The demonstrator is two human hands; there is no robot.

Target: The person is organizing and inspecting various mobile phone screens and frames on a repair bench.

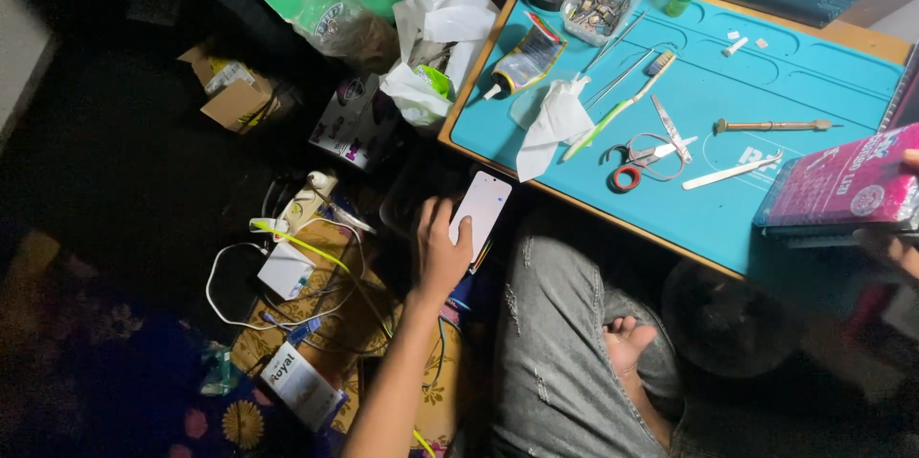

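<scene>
White phone (481, 208) sits in our left hand (440, 252), fingers wrapped round its lower edge, just off the teal mat (766, 85). Our right hand (895, 243), mostly cut off at frame edge, clasps a pink box (838, 188) over the mat's corner.

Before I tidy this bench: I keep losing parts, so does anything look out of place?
Yes. The left hand holds a white phone off the blue mat, above a floor tangle of white cables. A crumpled tissue lies among the tools.

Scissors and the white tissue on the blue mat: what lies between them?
In the head view, a green-handled toothbrush lies slanted between the tissue and the scissors; beyond it, only bare blue mat.
</scene>
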